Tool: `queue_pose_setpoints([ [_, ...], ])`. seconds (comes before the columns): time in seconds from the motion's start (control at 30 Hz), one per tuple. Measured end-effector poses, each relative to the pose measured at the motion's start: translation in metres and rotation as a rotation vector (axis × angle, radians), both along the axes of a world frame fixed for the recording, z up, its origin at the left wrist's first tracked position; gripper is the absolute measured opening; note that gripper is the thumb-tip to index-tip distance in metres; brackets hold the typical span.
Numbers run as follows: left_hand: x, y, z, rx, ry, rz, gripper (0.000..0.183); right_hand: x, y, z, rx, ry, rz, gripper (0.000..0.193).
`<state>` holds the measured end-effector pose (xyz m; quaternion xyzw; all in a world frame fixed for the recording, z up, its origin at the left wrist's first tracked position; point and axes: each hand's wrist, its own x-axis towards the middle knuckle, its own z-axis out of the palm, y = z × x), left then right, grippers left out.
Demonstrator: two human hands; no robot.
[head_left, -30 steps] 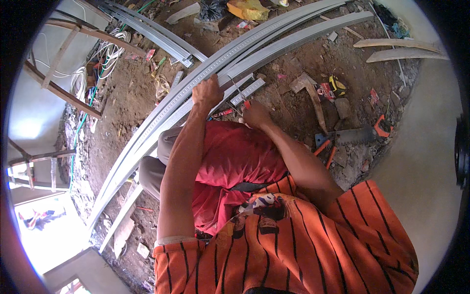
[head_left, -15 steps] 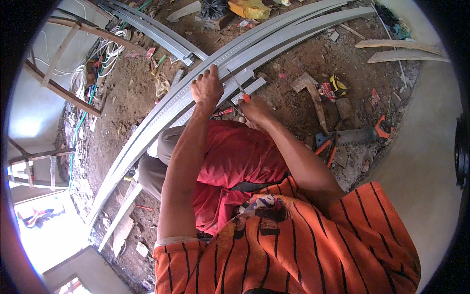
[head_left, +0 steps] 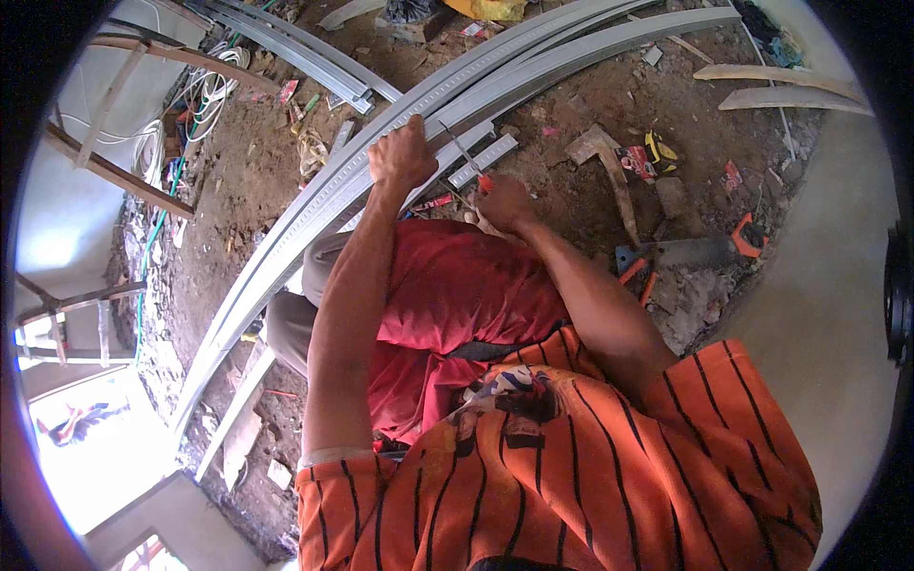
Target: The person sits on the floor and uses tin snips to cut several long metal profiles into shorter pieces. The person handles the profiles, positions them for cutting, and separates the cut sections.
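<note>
Long silvery metal channels (head_left: 286,224) lie in a bundle across the dirt floor, running from lower left to upper right. My left hand (head_left: 404,155) is closed with its fingers curled over one of these channels, near the middle. In my closed right hand (head_left: 506,205) is a slim tool with an orange handle (head_left: 486,182) and a long thin metal bar (head_left: 461,148). Its far end reaches the channels just right of my left hand; I cannot make out its exact kind. A short channel piece (head_left: 484,160) lies beside my right hand.
To the right lie a handsaw (head_left: 687,252), a yellow tape measure (head_left: 660,150) and an angled wood piece (head_left: 617,186). More channels (head_left: 300,48) are at upper left, near coiled white cable (head_left: 221,81). Wooden frames (head_left: 119,171) stand along the left.
My right hand has shifted slightly up and to the right with the orange-handled tool. My left hand stays on the channel, and the whole view has tilted a little.
</note>
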<state>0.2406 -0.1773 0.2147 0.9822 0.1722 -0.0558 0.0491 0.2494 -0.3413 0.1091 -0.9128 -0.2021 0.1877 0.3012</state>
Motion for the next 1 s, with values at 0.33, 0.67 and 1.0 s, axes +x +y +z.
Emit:
queue_pose_setpoints([
  [0.33, 0.013, 0.030, -0.022, -0.171, 0.041, -0.234, 0.043, -0.007, -0.001, -0.045, 0.344, -0.153, -0.129, 0.030],
  [0.67, 0.014, 0.036, -0.023, -0.198, -0.107, -0.081, 0.049, -0.005, -0.014, -0.019, 0.250, 0.036, -0.044, 0.040],
  [1.0, 0.008, 0.070, -0.034, -0.448, -0.204, -0.111, 0.055, -0.010, -0.002, 0.023, 0.298, 0.167, -0.070, 0.030],
])
